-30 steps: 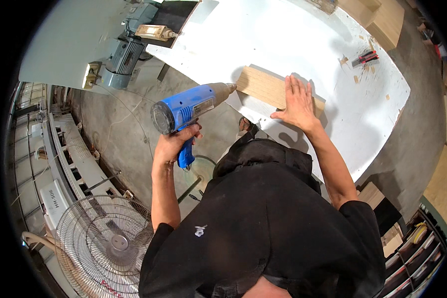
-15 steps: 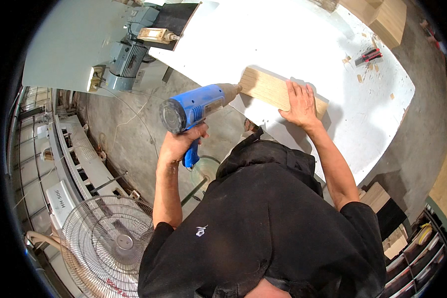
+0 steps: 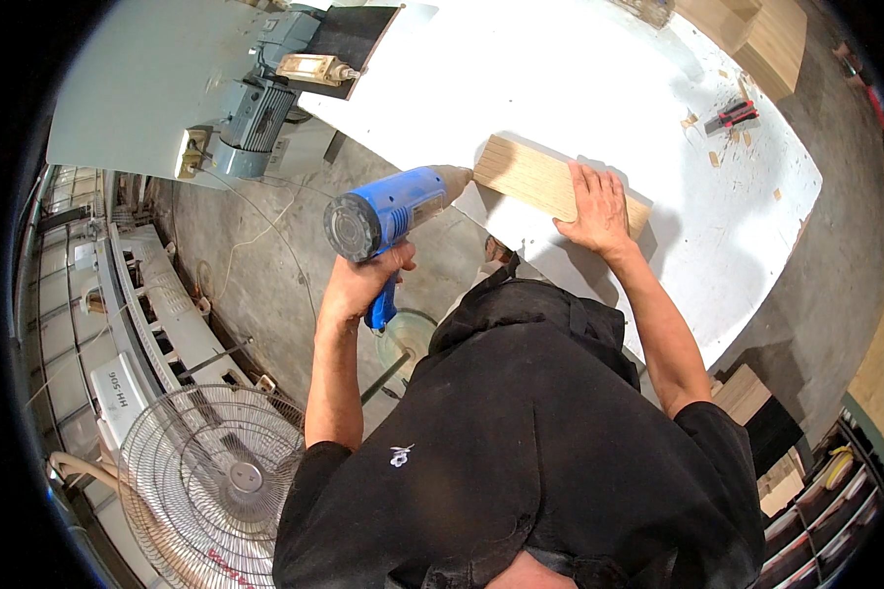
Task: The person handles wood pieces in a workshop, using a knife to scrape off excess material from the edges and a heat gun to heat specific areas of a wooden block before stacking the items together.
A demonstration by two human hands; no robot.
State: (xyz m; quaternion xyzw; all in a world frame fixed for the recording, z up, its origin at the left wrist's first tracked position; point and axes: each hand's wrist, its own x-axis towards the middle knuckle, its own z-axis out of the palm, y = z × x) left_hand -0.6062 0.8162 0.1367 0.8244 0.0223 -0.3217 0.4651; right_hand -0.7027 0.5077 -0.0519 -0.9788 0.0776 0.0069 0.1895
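My left hand (image 3: 371,280) is wrapped round the handle of a blue heat gun (image 3: 395,208). Its metal nozzle points right, at the left end of a light wooden board (image 3: 523,175); whether nozzle and wood touch, I cannot tell. The board lies along the near edge of a white table (image 3: 580,88). My right hand (image 3: 599,208) rests flat over the board's right part, fingers stretched out and pointing away from me. Part of the board is hidden under that hand.
A red and black utility knife (image 3: 731,116) lies at the right among wood scraps. Far left stands a grey motor (image 3: 250,113) with a cable hanging from a socket. A wire-caged fan (image 3: 216,481) is at lower left. Wooden box parts (image 3: 771,44) sit at the far right corner.
The heat gun has tilted very slightly in my left hand, its rear end shifting a little to the right. My right hand and the board hold their place.
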